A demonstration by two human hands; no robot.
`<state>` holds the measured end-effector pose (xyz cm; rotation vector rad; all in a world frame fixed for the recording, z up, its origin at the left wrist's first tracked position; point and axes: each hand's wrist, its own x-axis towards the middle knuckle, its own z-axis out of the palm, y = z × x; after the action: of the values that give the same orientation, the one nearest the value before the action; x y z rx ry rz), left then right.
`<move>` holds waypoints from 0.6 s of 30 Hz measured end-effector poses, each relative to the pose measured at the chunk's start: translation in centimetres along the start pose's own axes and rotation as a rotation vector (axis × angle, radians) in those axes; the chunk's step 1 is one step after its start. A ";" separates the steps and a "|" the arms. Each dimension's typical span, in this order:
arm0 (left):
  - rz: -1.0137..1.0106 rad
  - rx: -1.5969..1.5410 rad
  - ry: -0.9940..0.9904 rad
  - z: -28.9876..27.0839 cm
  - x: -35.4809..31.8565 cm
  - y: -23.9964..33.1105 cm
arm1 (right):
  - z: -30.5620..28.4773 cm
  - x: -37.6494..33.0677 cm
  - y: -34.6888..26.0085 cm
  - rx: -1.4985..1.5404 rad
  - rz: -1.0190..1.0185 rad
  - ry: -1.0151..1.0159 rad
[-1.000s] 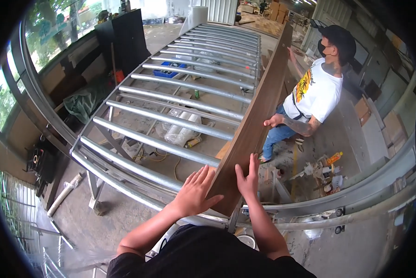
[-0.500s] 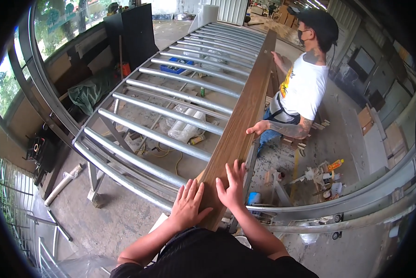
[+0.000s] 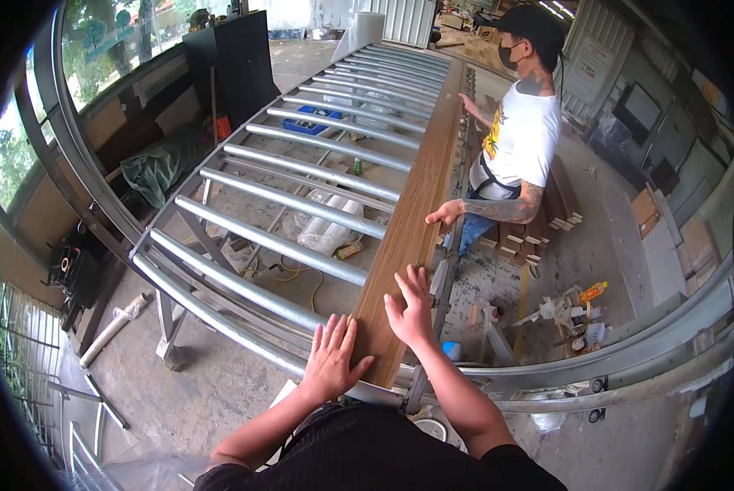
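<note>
A long brown wooden plank (image 3: 412, 213) lies lengthwise along the right side of a metal roller table (image 3: 301, 196). My left hand (image 3: 332, 360) rests at the near left edge of the plank, palm down with its fingers stretched out. Across from it, my right hand (image 3: 410, 309) touches the plank's right part, fingers spread. A co-worker (image 3: 518, 131) in a white shirt stands on the right side, farther along. The co-worker's near hand (image 3: 444, 213) is at the plank's right edge, and the other reaches its edge farther off.
Stacked brown planks (image 3: 538, 225) lie on the floor behind the co-worker. A blue crate (image 3: 311, 120) and plastic-wrapped rolls (image 3: 332, 222) show between the rollers. A curved metal rail (image 3: 596, 364) runs across the right. A green tarp (image 3: 154, 170) lies at the left.
The plank has come down flat onto the rollers, and its far end has shifted left. My hands stay on it. The co-worker has moved slightly left along with it.
</note>
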<state>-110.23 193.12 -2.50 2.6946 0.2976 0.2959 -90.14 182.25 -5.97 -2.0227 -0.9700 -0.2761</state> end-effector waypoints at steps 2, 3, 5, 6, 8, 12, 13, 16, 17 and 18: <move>-0.016 0.006 0.009 -0.2 0.5 -0.6 | 0.6 0.8 -0.2 -0.007 -0.002 -0.001; -0.013 0.014 0.024 -0.2 0.7 -0.9 | 0.9 1.2 -0.3 -0.014 -0.003 -0.006; -0.012 0.032 0.034 0.1 1.0 -1.5 | 1.5 1.6 0.1 -0.028 -0.009 -0.025; -0.012 0.049 0.044 0.4 1.1 -1.8 | 1.8 1.8 0.4 -0.041 -0.016 -0.045; -0.031 0.039 0.045 1.0 1.1 -2.3 | 2.3 2.3 0.6 -0.045 -0.036 -0.055; -0.051 0.028 0.024 1.8 1.0 -2.8 | 2.7 2.6 1.5 -0.124 -0.054 -0.122; -0.050 0.010 0.036 1.7 1.2 -2.8 | 2.9 3.0 1.5 -0.092 -0.056 -0.111; -0.081 -0.012 0.020 1.4 1.5 -2.9 | 3.1 3.5 1.6 -0.099 -0.083 -0.121; -0.074 -0.011 0.027 1.5 1.7 -3.0 | 3.4 3.4 1.8 -0.091 -0.090 -0.125; -0.082 -0.014 0.025 1.5 1.7 -3.0 | 3.5 3.3 1.9 -0.089 -0.091 -0.133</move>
<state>-108.72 195.71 -4.81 2.6586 0.4109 0.3070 -87.09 186.14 -7.54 -2.1025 -1.1525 -0.2394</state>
